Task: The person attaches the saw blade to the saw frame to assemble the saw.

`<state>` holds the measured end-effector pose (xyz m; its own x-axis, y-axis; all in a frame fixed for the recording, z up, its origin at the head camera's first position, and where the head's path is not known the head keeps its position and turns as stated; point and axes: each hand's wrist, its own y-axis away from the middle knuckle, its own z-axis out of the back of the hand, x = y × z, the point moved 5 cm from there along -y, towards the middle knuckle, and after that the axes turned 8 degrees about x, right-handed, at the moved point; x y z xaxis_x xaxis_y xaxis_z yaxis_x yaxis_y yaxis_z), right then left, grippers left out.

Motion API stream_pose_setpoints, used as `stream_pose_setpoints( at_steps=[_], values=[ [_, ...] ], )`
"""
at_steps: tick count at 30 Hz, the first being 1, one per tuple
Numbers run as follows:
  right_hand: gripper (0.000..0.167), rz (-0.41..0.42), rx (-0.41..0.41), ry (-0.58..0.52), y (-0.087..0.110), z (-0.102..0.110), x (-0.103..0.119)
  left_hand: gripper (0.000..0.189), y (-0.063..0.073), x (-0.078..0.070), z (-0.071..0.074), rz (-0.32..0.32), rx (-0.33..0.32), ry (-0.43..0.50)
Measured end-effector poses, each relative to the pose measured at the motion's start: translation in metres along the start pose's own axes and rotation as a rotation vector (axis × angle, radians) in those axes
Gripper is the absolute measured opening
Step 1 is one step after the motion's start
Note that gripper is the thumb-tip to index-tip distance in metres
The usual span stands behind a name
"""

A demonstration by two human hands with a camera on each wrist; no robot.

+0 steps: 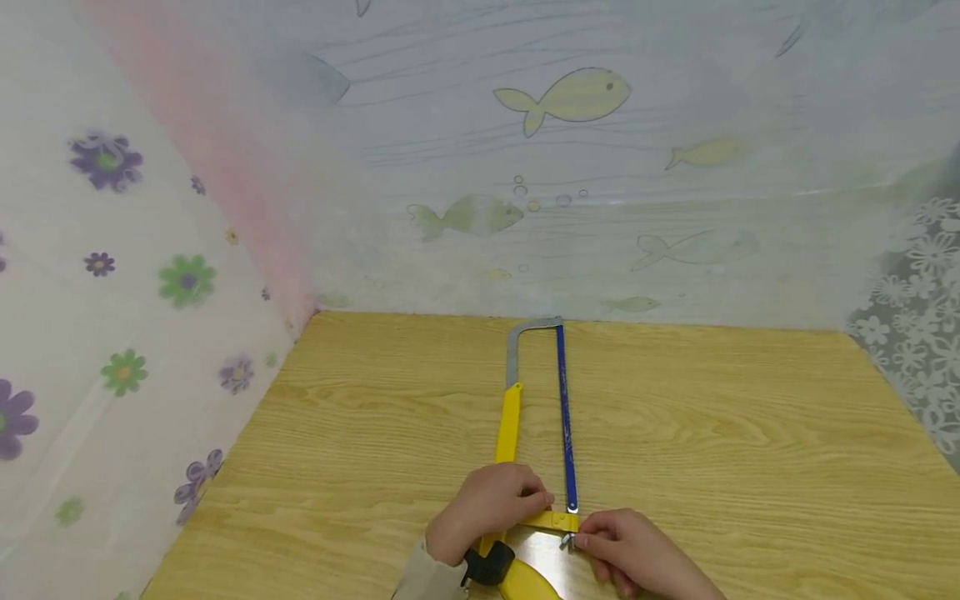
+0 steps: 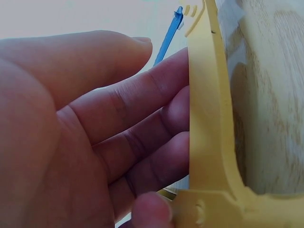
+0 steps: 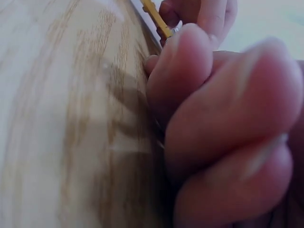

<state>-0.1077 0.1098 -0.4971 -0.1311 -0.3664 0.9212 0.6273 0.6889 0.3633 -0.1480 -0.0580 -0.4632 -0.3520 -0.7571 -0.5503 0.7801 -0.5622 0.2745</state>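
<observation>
A hacksaw with a yellow-and-grey frame (image 1: 508,425) lies on the table, its blue blade (image 1: 566,408) on the right side. My left hand (image 1: 495,504) holds the frame near the handle (image 1: 528,581). In the left wrist view, the fingers (image 2: 137,99) bend against the yellow bar (image 2: 209,104), some tips hidden behind it, while the thumb stays apart. At the blade's near end, my right hand (image 1: 630,546) pinches a small metal wing nut (image 1: 567,541) below the yellow crosspiece (image 1: 551,521). Curled right fingers (image 3: 228,128) hide the nut in the right wrist view.
The wood-grain table (image 1: 712,417) extends on both sides of the saw. A wall covering with fish (image 1: 585,94) rises behind it, close to the saw's far end. Another with flowers (image 1: 187,281) borders the left edge. A black band (image 1: 489,564) sits at my left wrist.
</observation>
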Motion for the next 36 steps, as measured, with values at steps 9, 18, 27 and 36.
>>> stream_pose_setpoints(
  at_steps=[9,18,27,36],
  values=[
    [0.027,0.005,-0.033,-0.001,0.0,0.0003,-0.0022,0.024,0.0,-0.0012,-0.0006,-0.009,-0.005,0.001],
    [0.028,0.018,-0.046,-0.008,0.001,0.0013,-0.001,0.025,-0.0015,-0.0005,-0.0012,-0.012,-0.008,0.001],
    [0.028,-0.002,0.015,-0.005,-0.0016,0.0001,-0.0038,0.024,-0.0014,0.0009,-0.001,-0.007,-0.001,-0.004],
    [0.029,-0.003,0.053,-0.014,-0.0013,-0.0004,-0.0034,0.024,-0.0005,0.0001,0.0003,-0.006,-0.001,-0.009]
  ],
)
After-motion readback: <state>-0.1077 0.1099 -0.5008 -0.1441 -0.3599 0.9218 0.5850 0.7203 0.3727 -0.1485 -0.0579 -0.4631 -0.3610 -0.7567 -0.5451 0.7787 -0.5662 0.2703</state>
